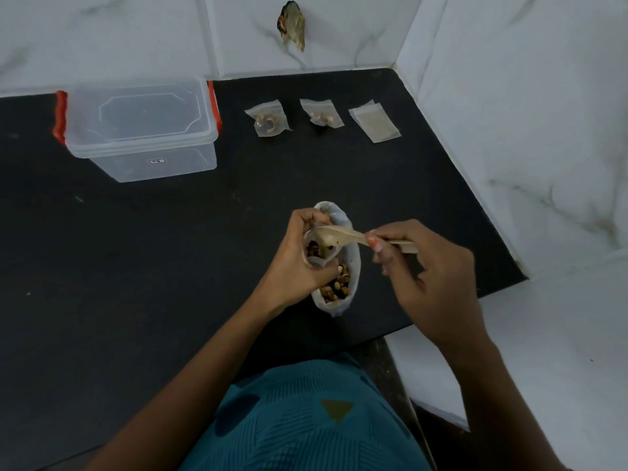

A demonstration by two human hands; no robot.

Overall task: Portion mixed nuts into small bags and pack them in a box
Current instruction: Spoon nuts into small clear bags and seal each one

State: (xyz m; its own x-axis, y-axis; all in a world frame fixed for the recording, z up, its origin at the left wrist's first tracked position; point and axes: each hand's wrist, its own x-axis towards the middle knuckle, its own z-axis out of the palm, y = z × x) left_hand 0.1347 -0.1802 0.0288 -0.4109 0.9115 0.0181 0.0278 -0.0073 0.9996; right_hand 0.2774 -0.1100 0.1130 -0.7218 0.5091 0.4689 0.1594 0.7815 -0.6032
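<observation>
Over the nut pouch, head view: your left hand (295,263) was curled round a small bag (316,257), holding its mouth open just above the pouch (350,263) of mixed nuts (338,288).
Spoon: your right hand (428,277) pinched the handle of a pale spoon (334,236) between thumb and fingertips. Its bowl sat at the small bag's mouth, and I could not tell whether it carried nuts.
Long axis: the spoon ran left to right, with the bowl toward your left hand and the handle end poking out past your right thumb. The pouch lay front to back beneath both hands.
Nearer hand: your left hand touched the small bag, while your right met it only through the spoon.
What the move turned on: the bowl had to stay inside the bag's rim, or nuts would likely have dropped back into the pouch below.
Filled bags: two, (268,119) and (321,113), lay apart at the far side, with a flat stack of empty bags (374,121) to their right.
Box: the clear box (142,137), lid on and red latches at its ends, stood far left, well apart from your hands and on your left hand's side.
Surface: you worked on a dark, matte counter (136,249).
Room: marbled wall tiles (509,96) closed in behind and on your right, so your right elbow had little room.
</observation>
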